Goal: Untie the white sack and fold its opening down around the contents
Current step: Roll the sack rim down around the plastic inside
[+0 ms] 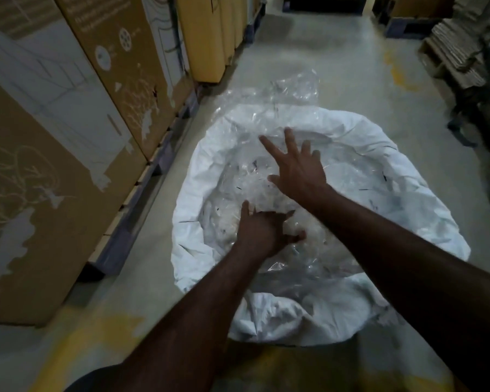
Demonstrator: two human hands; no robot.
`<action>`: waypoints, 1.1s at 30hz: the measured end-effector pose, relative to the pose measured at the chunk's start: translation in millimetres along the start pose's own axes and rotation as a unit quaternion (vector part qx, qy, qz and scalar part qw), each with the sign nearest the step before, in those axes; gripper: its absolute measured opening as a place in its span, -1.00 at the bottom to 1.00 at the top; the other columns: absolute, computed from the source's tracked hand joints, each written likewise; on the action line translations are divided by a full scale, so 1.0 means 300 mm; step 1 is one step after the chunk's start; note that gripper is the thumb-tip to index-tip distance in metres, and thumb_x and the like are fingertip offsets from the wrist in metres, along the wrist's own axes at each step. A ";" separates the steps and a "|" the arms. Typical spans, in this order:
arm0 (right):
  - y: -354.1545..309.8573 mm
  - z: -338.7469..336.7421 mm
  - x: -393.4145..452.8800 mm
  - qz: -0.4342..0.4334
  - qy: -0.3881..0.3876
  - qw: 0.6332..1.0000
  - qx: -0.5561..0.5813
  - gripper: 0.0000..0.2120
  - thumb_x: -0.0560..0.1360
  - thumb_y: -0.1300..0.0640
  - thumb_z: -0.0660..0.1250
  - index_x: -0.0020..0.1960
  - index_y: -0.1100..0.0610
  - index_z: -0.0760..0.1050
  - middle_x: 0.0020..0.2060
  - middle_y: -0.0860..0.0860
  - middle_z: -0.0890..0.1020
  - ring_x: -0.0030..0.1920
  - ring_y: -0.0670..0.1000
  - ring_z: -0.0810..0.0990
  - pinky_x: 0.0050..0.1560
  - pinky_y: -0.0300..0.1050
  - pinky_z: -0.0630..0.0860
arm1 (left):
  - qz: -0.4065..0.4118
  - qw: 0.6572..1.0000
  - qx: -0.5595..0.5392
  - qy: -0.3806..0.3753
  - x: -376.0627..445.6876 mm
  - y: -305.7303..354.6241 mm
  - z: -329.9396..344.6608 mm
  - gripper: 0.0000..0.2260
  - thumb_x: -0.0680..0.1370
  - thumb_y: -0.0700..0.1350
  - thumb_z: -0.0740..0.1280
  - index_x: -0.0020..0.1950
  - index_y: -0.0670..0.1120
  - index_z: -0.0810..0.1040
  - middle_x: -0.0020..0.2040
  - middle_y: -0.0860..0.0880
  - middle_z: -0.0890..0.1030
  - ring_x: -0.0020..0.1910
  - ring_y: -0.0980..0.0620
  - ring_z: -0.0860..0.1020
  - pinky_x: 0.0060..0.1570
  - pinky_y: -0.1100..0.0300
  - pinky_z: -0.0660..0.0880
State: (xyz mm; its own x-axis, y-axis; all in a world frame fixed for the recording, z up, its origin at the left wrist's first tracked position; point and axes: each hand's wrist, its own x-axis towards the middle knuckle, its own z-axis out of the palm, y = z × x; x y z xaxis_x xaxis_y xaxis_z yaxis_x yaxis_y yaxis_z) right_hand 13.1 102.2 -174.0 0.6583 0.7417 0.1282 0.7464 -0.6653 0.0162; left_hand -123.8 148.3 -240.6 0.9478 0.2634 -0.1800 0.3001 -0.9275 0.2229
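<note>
A big white sack (379, 154) stands open on the floor, its rim rolled down in a thick fold all around. Inside lies crumpled clear plastic film (246, 168), and a loose sheet of it sticks up past the far rim. My left hand (262, 232) is down in the sack near its middle, fingers closed on a clump of the clear film. My right hand (297, 168) hovers just beyond it over the film, fingers spread and holding nothing. No tie or cord shows on the sack.
Tall cardboard boxes (77, 117) on pallets line the left side, close to the sack. Stacked flat cardboard (461, 49) on pallets stands at the right back. The grey concrete aisle (337, 58) runs ahead, with yellow floor paint (96, 332) near my feet.
</note>
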 end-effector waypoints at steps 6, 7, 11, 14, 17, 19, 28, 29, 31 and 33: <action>0.034 -0.091 -0.093 0.004 -0.099 0.995 0.014 -0.36 0.64 -0.14 0.31 0.65 -0.17 0.15 0.57 0.14 0.35 0.53 0.27 0.37 0.43 0.37 0.41 | 0.002 0.999 0.009 0.039 -0.059 -0.002 -0.058 -0.20 0.51 0.58 0.15 0.66 0.21 0.33 0.50 0.02 0.59 0.51 -0.03 0.51 0.64 -0.38 -0.02; 0.021 -0.138 -0.128 0.001 -0.117 0.993 0.004 -0.36 0.64 -0.11 0.30 0.65 -0.13 0.16 0.58 0.17 0.33 0.54 0.30 0.33 0.45 0.37 0.38 | 0.003 0.999 0.001 0.042 -0.077 -0.004 -0.075 -0.21 0.53 0.56 0.20 0.67 0.21 0.31 0.52 0.02 0.58 0.53 -0.03 0.50 0.65 -0.38 -0.01; -0.041 -0.381 -0.335 -0.053 -0.146 0.987 0.026 -0.56 0.61 0.00 0.34 0.48 -0.09 0.44 0.39 0.06 0.55 0.34 0.21 0.57 0.25 0.12 0.58 | 0.009 0.999 0.018 0.025 -0.157 -0.029 -0.159 -0.20 0.55 0.53 0.22 0.71 0.24 0.17 0.64 -0.04 0.42 0.60 -0.15 0.38 0.65 -0.34 0.06; -0.095 -0.579 -0.417 -0.080 -0.039 0.991 0.100 -0.68 0.59 -0.05 0.36 0.33 -0.20 0.57 0.13 -0.03 0.72 0.06 0.09 0.72 0.07 0.03 0.67 | 0.026 0.999 0.000 0.035 -0.205 -0.053 -0.242 -0.27 0.53 0.46 0.35 0.64 0.24 0.28 0.54 -0.05 0.52 0.50 -0.18 0.50 0.52 -0.31 0.33; -0.132 -0.674 -0.304 -0.097 0.180 0.958 0.199 -0.70 0.65 0.04 0.24 0.31 -0.14 0.61 0.08 0.01 0.73 0.00 0.06 0.70 0.07 0.02 0.66 | 0.017 0.998 -0.001 0.066 -0.249 -0.076 -0.333 -0.24 0.50 0.38 0.48 0.64 0.13 0.39 0.53 -0.06 0.55 0.48 -0.14 0.52 0.46 -0.16 0.45; -0.133 -0.642 -0.168 -0.111 0.190 0.966 0.140 -0.60 0.69 0.02 0.25 0.50 -0.20 0.44 0.46 0.02 0.53 0.42 0.15 0.51 0.38 0.23 0.50 | -0.022 0.994 -0.074 0.076 -0.279 -0.093 -0.392 -0.35 0.48 0.29 0.57 0.51 0.10 0.55 0.50 0.02 0.58 0.46 -0.03 0.54 0.43 0.00 0.48; 0.068 -0.138 -0.133 0.008 -0.214 0.973 0.081 -0.37 0.62 -0.48 -0.11 0.65 -0.40 -0.14 0.71 -0.17 -0.05 0.69 0.29 -0.01 0.43 0.73 -0.07 | -0.022 0.942 -0.085 0.323 -0.300 -0.116 -0.517 -0.46 0.41 0.41 0.53 0.16 0.07 0.53 0.24 -0.01 0.56 0.26 -0.06 0.52 0.06 0.05 0.47; 0.077 -0.122 -0.150 0.010 -0.225 0.970 0.086 -0.30 0.56 -0.54 -0.09 0.64 -0.41 -0.15 0.71 -0.18 -0.07 0.69 0.29 -0.03 0.43 0.73 -0.07 | 0.007 0.943 -0.080 0.324 -0.279 -0.107 -0.518 -0.29 0.39 0.48 0.50 0.40 0.12 0.49 0.46 -0.05 0.45 0.47 -0.09 0.41 0.29 0.02 0.44; 0.087 -0.097 -0.174 0.011 -0.241 0.965 0.099 -0.12 0.38 -0.66 -0.07 0.63 -0.44 -0.19 0.71 -0.19 -0.15 0.69 0.29 -0.13 0.43 0.73 -0.14 | 0.055 0.969 -0.031 0.237 -0.213 -0.108 -0.477 0.02 0.37 0.57 0.42 0.72 0.24 0.14 0.76 -0.01 0.04 0.74 -0.19 0.04 0.63 -0.20 0.13; 0.093 -0.068 -0.203 0.008 -0.227 0.969 0.100 0.02 0.27 -0.75 -0.03 0.63 -0.44 -0.23 0.70 -0.18 -0.20 0.69 0.28 -0.20 0.42 0.73 -0.22 | 0.059 0.993 0.010 0.104 -0.144 -0.129 -0.377 0.16 0.35 0.60 0.39 0.74 0.31 -0.21 0.77 0.08 -0.29 0.75 -0.25 -0.25 0.65 -0.42 -0.09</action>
State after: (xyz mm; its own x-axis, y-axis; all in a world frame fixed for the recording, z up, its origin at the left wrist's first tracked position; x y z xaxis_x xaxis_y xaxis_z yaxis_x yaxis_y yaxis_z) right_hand -8.1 36.9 -161.2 0.6108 0.7226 -0.3238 0.7099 -0.6809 -0.1802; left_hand -164.1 202.8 -133.1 0.9786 0.1999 0.0485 0.1855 -0.9595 0.2119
